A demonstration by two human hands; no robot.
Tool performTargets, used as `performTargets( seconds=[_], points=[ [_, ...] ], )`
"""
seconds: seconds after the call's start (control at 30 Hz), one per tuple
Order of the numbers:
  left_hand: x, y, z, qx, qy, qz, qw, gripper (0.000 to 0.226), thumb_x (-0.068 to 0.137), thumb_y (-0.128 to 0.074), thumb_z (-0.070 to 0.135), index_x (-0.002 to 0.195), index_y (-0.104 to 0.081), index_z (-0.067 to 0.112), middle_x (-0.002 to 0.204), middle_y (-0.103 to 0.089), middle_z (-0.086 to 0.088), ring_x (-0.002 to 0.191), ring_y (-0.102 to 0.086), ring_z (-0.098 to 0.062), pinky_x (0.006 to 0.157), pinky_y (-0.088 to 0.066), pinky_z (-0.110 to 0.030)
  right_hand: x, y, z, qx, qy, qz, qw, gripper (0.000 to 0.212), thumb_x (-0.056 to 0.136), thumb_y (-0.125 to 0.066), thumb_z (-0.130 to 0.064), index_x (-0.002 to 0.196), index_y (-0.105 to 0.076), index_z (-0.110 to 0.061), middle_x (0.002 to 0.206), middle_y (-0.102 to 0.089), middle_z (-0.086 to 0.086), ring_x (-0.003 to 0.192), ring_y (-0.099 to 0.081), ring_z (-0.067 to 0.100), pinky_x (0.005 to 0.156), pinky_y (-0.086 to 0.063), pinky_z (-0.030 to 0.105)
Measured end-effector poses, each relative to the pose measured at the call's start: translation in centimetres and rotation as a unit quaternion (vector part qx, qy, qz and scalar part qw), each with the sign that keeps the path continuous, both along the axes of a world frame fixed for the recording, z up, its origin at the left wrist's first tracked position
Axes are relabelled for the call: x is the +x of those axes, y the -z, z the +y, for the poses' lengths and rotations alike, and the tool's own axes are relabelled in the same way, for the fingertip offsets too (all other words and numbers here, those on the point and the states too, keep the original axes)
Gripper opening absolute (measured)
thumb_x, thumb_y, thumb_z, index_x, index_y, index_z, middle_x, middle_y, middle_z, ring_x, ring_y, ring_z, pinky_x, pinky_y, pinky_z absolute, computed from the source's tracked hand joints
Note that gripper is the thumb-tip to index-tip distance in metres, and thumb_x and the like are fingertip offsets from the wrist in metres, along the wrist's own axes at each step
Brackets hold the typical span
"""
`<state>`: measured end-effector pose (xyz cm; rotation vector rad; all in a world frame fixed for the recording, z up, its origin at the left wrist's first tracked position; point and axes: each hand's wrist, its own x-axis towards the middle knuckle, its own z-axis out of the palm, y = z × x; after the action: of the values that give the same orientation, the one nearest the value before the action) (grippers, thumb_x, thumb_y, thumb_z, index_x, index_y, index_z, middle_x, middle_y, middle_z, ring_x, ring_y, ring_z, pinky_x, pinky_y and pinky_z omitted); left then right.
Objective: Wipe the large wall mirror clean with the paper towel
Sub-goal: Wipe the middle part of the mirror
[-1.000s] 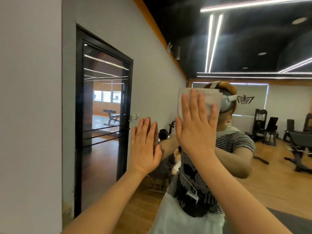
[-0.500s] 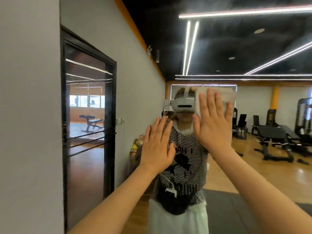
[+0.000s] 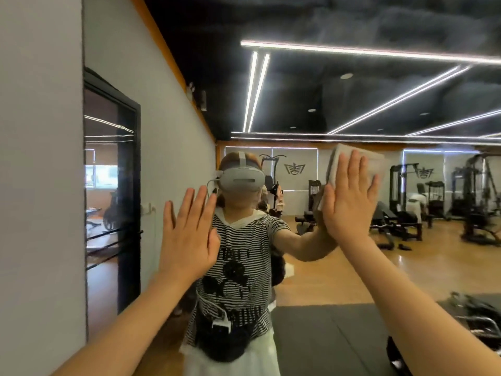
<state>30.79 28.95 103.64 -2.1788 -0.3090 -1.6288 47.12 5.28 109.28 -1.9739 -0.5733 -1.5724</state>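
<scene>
One large wall mirror (image 3: 352, 267); one folded paper towel (image 3: 352, 164); two bare hands, left hand (image 3: 189, 234) and right hand (image 3: 347, 202); one reflected person wearing one grey headset (image 3: 241, 180); one black-framed glass door (image 3: 111, 202), reflected.

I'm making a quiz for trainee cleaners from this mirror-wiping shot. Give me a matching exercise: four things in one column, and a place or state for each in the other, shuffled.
Things:
1. right hand
2. left hand
3. paper towel
4. mirror

Places or states:
A. bare, fingers straight, flat on the glass
B. folded, pinned against the glass
C. presses the towel, fingers straight
D. reflects the gym and ceiling lights

Pairs: 1-C, 2-A, 3-B, 4-D
</scene>
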Motion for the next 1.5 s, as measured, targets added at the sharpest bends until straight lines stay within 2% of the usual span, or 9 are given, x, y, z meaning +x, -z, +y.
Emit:
performTargets(
  seconds=[0.23, 0.37, 0.43, 0.53, 0.67, 0.87, 1.17, 1.33, 1.5],
  points=[
    [0.0, 0.0, 0.4, 0.005, 0.004, -0.004, 1.0, 0.067, 0.089, -0.033, 0.033, 0.151, -0.015, 0.014, 0.158, -0.017, -0.008, 0.149, 0.002, -0.019, 0.117, 0.001, -0.048, -5.9, 1.1, 8.7, -0.086, -0.022, -0.061, 0.994, 0.06, 0.1, -0.022, -0.036, 0.154, -0.011, -0.013, 0.161, -0.005, 0.009, 0.149, -0.007, 0.027, 0.119, 0.001, 0.046],
    [-0.3, -0.1, 0.4, 0.014, 0.008, -0.004, 1.0, 0.065, 0.088, -0.035, 0.033, 0.149, -0.024, 0.012, 0.157, -0.02, -0.008, 0.147, -0.011, -0.023, 0.117, 0.002, -0.047, -3.8, 0.7, 5.8, -0.163, -0.041, -0.106, 0.98, 0.057, 0.101, -0.022, -0.035, 0.154, -0.016, -0.015, 0.161, -0.012, 0.007, 0.148, -0.007, 0.02, 0.12, 0.001, 0.04],
    [-0.2, -0.1, 0.4, 0.013, 0.009, -0.001, 1.0, 0.066, 0.087, -0.035, 0.033, 0.149, -0.025, 0.012, 0.157, -0.021, -0.009, 0.146, -0.014, -0.026, 0.117, 0.0, -0.048, -2.5, 0.2, 3.7, -0.114, -0.033, -0.073, 0.99, 0.056, 0.102, -0.019, -0.036, 0.154, -0.015, -0.016, 0.162, -0.012, 0.007, 0.148, -0.005, 0.018, 0.12, -0.002, 0.039],
    [-0.1, 0.1, 0.5, 0.005, 0.009, 0.0, 1.0, 0.068, 0.088, -0.035, 0.033, 0.151, -0.02, 0.014, 0.159, -0.017, -0.007, 0.149, -0.003, -0.021, 0.118, 0.0, -0.049, -2.1, -0.4, 2.9, 0.007, -0.038, 0.015, 0.999, 0.057, 0.1, -0.012, -0.037, 0.153, 0.0, -0.022, 0.163, -0.004, 0.004, 0.148, 0.001, 0.018, 0.12, 0.0, 0.045],
    [0.0, 0.2, 0.6, 0.01, 0.013, -0.003, 1.0, 0.069, 0.088, -0.034, 0.034, 0.151, -0.015, 0.015, 0.159, -0.015, -0.006, 0.149, -0.001, -0.02, 0.119, 0.003, -0.047, -3.9, -1.5, 6.0, 0.113, -0.029, 0.072, 0.991, 0.062, 0.098, -0.013, -0.035, 0.156, -0.004, -0.018, 0.163, -0.003, 0.008, 0.15, -0.001, 0.026, 0.119, 0.001, 0.052],
    [0.1, 0.2, 0.6, 0.005, 0.024, -0.005, 1.0, 0.064, 0.09, -0.033, 0.033, 0.15, -0.023, 0.013, 0.158, -0.02, -0.009, 0.147, -0.015, -0.026, 0.117, -0.004, -0.05, -7.8, -2.2, 11.6, 0.016, -0.049, -0.015, 0.999, 0.06, 0.098, -0.017, -0.033, 0.155, -0.013, -0.015, 0.162, -0.011, 0.01, 0.149, -0.006, 0.026, 0.117, 0.0, 0.053],
    [-1.3, -0.1, 0.4, -0.011, 0.048, 0.033, 0.998, 0.065, 0.089, -0.036, 0.032, 0.15, -0.024, 0.014, 0.159, -0.021, -0.009, 0.147, -0.012, -0.024, 0.118, -0.004, -0.048, -8.1, -2.0, 12.1, 0.014, -0.048, -0.025, 0.998, 0.06, 0.097, -0.02, -0.032, 0.155, -0.014, -0.016, 0.162, -0.011, 0.008, 0.149, -0.007, 0.025, 0.118, 0.004, 0.045],
    [-5.2, 1.0, 3.3, -0.03, 0.036, 0.002, 0.999, 0.074, 0.084, -0.038, 0.032, 0.151, -0.017, 0.007, 0.158, -0.017, -0.011, 0.149, 0.003, -0.02, 0.12, 0.008, -0.037, -8.2, -2.0, 12.0, 0.02, -0.048, -0.024, 0.998, 0.06, 0.098, -0.022, -0.033, 0.155, -0.011, -0.018, 0.162, -0.01, 0.008, 0.149, -0.006, 0.025, 0.118, 0.008, 0.042],
    [-7.8, 3.2, 8.8, -0.071, -0.001, -0.005, 0.997, 0.077, 0.087, -0.037, 0.035, 0.152, -0.01, 0.005, 0.159, -0.012, -0.012, 0.15, 0.007, -0.019, 0.12, 0.004, -0.038, -8.5, -2.1, 12.0, 0.022, -0.045, -0.02, 0.999, 0.06, 0.098, -0.022, -0.032, 0.155, -0.011, -0.017, 0.162, -0.011, 0.008, 0.149, -0.006, 0.024, 0.115, 0.017, 0.037]
  ],
)
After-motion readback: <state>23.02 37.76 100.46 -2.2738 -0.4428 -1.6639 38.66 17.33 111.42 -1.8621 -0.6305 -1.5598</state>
